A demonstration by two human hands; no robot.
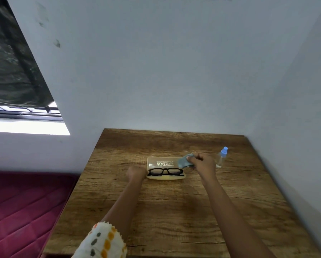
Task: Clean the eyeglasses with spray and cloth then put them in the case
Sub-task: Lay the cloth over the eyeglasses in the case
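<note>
A yellowish eyeglass case (152,162) lies open on the wooden table (174,211), its lid folded back with printed text inside. Black-framed eyeglasses (165,171) lie in the case's lower half. My left hand (136,173) is at the left end of the case, fingers curled against the glasses' left end; the exact contact is hidden. My right hand (202,162) pinches a grey cloth (184,162) above the right end of the case. A clear spray bottle (222,157) with a blue cap stands upright to the right of my right hand.
The table stands in a corner, with walls close behind and to the right. A dark red mattress (22,211) lies left of the table, below a window (26,116) with a dark curtain. The near half of the table is bare wood.
</note>
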